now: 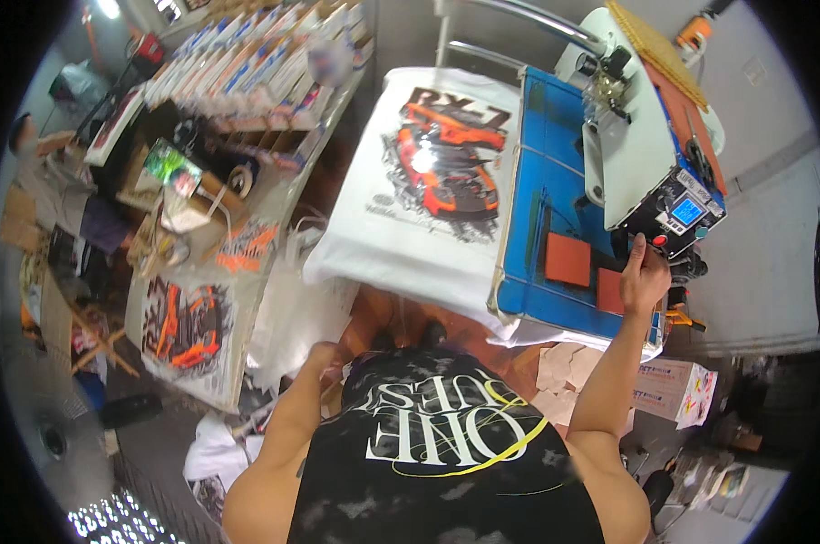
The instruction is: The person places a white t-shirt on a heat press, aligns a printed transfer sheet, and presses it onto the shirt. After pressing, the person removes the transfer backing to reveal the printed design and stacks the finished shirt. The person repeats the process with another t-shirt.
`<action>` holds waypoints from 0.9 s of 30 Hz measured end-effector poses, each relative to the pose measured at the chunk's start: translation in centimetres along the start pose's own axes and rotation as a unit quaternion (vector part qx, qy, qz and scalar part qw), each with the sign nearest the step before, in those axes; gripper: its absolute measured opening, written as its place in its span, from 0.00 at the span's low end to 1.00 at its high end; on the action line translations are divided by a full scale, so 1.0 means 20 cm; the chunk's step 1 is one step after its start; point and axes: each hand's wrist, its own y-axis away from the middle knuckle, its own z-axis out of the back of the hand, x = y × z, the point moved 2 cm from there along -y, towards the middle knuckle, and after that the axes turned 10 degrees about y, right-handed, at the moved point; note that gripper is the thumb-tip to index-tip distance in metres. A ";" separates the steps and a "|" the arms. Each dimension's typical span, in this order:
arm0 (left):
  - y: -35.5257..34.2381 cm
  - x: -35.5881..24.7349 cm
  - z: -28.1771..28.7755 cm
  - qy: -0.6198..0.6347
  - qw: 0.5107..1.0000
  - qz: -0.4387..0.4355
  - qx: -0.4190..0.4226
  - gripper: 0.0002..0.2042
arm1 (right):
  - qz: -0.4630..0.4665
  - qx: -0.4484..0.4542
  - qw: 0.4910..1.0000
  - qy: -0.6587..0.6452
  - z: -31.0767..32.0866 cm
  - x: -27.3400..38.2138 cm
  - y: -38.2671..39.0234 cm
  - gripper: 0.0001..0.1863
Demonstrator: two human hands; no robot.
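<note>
Control box (671, 218) sits just beyond the right grip (645, 279).

One left hand (331, 355) and one right hand (645, 279) appear with one printed white shirt (432, 172), two square pads (568, 259), one control box (650, 207) and one blue screen (688, 212).

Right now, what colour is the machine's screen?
The screen is blue, seen best in the head view.

Mostly white packs line up at upper left, lit phone (172, 170) nearer. Person (56, 195) in grey far left; fan (56, 442) below. Carton (677, 393) lower right.
</note>
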 end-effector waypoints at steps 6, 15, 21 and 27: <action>0.01 -0.94 0.20 0.384 0.901 -0.201 0.001 0.21 | -0.052 -0.015 0.999 -0.005 -0.03 -0.27 -0.02 0.31; 0.26 -1.65 -0.11 0.213 0.930 -0.189 0.232 0.31 | -0.108 -0.287 0.948 -0.090 -0.17 -0.51 -0.27 0.17; 0.22 -1.56 0.03 0.149 0.940 -0.225 0.208 0.25 | -0.154 -0.345 0.905 -0.197 -0.38 -0.63 -0.47 0.28; 0.26 -1.41 0.15 0.178 0.963 -0.159 0.123 0.17 | -0.213 -0.262 0.941 0.003 -0.32 -0.74 -0.47 0.38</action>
